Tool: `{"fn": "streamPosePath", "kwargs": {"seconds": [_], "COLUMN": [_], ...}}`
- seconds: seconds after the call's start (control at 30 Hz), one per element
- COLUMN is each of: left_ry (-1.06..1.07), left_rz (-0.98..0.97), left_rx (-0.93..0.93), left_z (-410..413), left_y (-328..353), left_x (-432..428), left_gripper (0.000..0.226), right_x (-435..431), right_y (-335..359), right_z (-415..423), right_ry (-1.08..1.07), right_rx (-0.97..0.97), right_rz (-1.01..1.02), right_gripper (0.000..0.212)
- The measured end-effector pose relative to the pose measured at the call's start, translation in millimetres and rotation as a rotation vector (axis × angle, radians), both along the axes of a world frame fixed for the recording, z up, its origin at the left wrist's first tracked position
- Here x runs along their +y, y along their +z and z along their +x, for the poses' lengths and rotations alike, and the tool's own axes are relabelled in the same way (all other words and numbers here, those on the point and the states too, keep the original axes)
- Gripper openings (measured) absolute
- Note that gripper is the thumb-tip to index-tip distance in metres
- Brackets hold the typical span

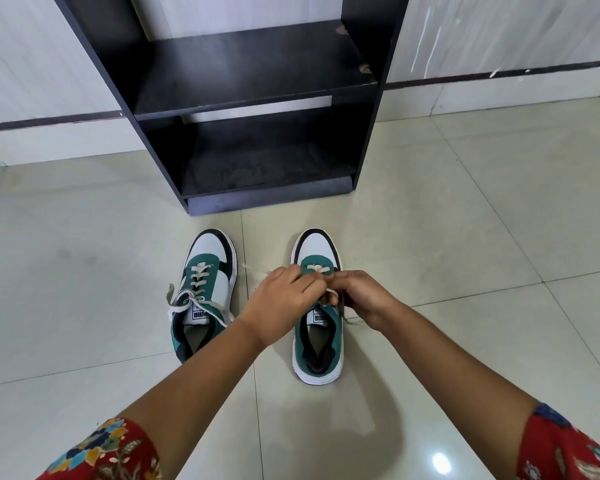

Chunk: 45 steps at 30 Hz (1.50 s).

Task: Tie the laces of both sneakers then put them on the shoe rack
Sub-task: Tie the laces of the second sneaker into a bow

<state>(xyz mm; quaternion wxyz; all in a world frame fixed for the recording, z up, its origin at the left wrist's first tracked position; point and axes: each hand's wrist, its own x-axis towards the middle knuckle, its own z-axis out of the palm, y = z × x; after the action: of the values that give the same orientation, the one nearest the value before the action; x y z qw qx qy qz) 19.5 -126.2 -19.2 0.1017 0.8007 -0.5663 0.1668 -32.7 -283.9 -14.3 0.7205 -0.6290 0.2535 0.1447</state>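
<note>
Two green, white and black sneakers stand side by side on the floor, toes toward the black shoe rack (pixel 257 88). The left sneaker (pixel 205 289) shows a bow in its white laces, with loose ends trailing to both sides. Over the right sneaker (pixel 317 327), my left hand (pixel 284 299) and my right hand (pixel 361 296) meet above the tongue, both pinching its white laces (pixel 329 292). A thin lace end sticks out left of my left hand. My fingers hide the knot area.
The rack has two open shelves, a dusty lower one (pixel 267 168) and an upper one. It stands against a pale wall with a dark stripe. Glossy light floor tiles (pixel 465 237) spread around the shoes.
</note>
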Motion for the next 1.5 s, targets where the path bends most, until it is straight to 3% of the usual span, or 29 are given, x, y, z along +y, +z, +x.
{"fn": "streamPosePath", "kwargs": {"seconds": [0.13, 0.2, 0.27, 0.33, 0.37, 0.4, 0.53, 0.63, 0.7, 0.83, 1.03, 1.1, 1.13, 1.27, 1.33, 1.43, 1.5], "left_ry": [0.077, 0.230, 0.413, 0.542, 0.585, 0.606, 0.642, 0.575, 0.482, 0.381, 0.248, 0.318, 0.385, 0.722, 0.802, 0.813, 0.805], "left_rz": [0.035, 0.025, -0.090, -0.387, -0.485, -0.520, -0.478, -0.437, -0.339, -0.094, -0.062, -0.069, -0.101, -0.312, -0.403, -0.439, -0.469], "left_rx": [0.091, 0.335, 0.818, 1.470, 1.698, 1.804, 1.814, 1.692, 1.449, 0.718, 0.338, 0.424, 0.576, 1.511, 1.803, 1.869, 1.867], "left_z": [-1, -5, -11, -13, -12, -10, -6, -9, -10, -10, -9, -11, -13, -7, -2, -3, -6], "left_y": [4, 6, 11, 18, 19, 18, 15, 21, 24, 17, 17, 18, 17, 23, 25, 22, 21], "left_x": [-5, -8, -15, -22, -22, -20, -16, -15, -13, -7, -7, -8, -9, -18, -16, -13, -15], "left_gripper": [0.021, 0.017, 0.006, 0.015, 0.021, 0.023, 0.019, 0.019, 0.014, 0.007, 0.016, 0.010, 0.006, 0.019, 0.018, 0.014, 0.012], "right_x": [1, 3, 5, 6, 7, 8, 13, 16, 16, 12, 16, 18, 20, 23, 24, 22, 23], "right_y": [-1, -2, -3, -4, -5, -5, -2, 0, 1, 9, 9, 6, 6, 4, 0, -1, 3], "right_z": [-3, -5, -8, -12, -14, -17, -21, -21, -18, -10, -10, -11, -12, -19, -26, -42, -45], "right_ry": [-0.002, -0.064, -0.123, -0.165, -0.177, -0.175, -0.108, -0.126, -0.143, -0.077, -0.058, -0.158, -0.203, -0.321, -0.346, -0.239, -0.179], "right_rx": [-0.034, -0.038, -0.052, -0.088, -0.107, -0.133, -0.251, -0.267, -0.231, -0.145, -0.098, -0.069, -0.060, -0.083, -0.143, -0.268, -0.302], "right_rz": [0.040, 0.031, 0.036, 0.072, 0.083, 0.084, 0.021, -0.022, -0.022, -0.041, -0.138, -0.075, -0.029, 0.052, -0.100, -0.606, -0.804], "right_gripper": [0.020, 0.015, 0.012, 0.015, 0.016, 0.017, 0.017, 0.013, 0.019, 0.026, 0.024, 0.016, 0.014, 0.020, 0.026, 0.030, 0.024]}}
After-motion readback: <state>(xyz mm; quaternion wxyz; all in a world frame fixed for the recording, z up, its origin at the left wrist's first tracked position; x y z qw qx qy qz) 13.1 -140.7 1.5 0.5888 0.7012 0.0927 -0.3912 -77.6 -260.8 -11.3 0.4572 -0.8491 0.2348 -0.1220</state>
